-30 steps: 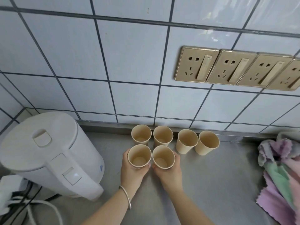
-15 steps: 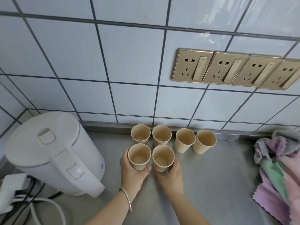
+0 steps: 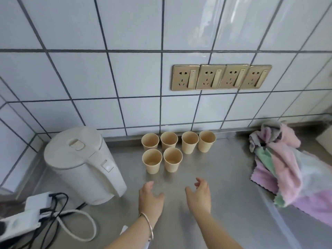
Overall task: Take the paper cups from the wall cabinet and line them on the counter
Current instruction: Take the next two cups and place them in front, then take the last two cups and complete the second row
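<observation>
Six paper cups (image 3: 170, 151) stand upright on the steel surface (image 3: 224, 194); four line up against the tiled wall, two sit just in front of the left pair; the left hand (image 3: 150, 199) and right hand (image 3: 198, 195) hover near the front cups, apart from them, fingers spread wide and holding nothing; a white kettle (image 3: 82, 164) stands left, a cloth (image 3: 291, 169) right.

Bare counter (image 3: 224, 177) lies open before 6 cups (image 3: 171, 161), flanked by kettle (image 3: 84, 164) left and cloths (image 3: 291, 168) right.
</observation>
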